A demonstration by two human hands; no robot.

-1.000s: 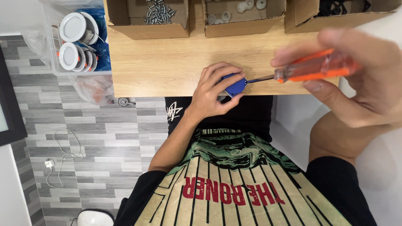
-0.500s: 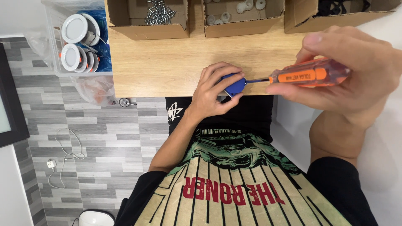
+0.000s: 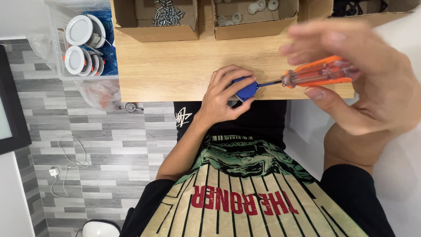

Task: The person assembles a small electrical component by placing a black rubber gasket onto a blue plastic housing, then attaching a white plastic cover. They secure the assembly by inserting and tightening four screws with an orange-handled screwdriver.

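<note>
My left hand [image 3: 224, 95] presses a small blue plastic part [image 3: 247, 89] against the front edge of the wooden table [image 3: 175, 66], fingers wrapped around it. My right hand [image 3: 372, 83] holds an orange-handled screwdriver [image 3: 318, 74] level, thumb below the handle and blurred fingers above it. The screwdriver's thin metal shaft points left, and its tip meets the blue part.
Three open cardboard boxes line the back of the table: one with screws [image 3: 153, 17], one with small white round parts [image 3: 254, 15], one with black parts [image 3: 364, 8]. A clear bin of round white lamp fixtures [image 3: 81, 44] stands left. A plastic bag [image 3: 103, 94] hangs below it.
My right hand's fingers have shifted and loosened around the screwdriver handle and are now blurred. The screwdriver tip stays on the blue part. My left hand has not moved.
</note>
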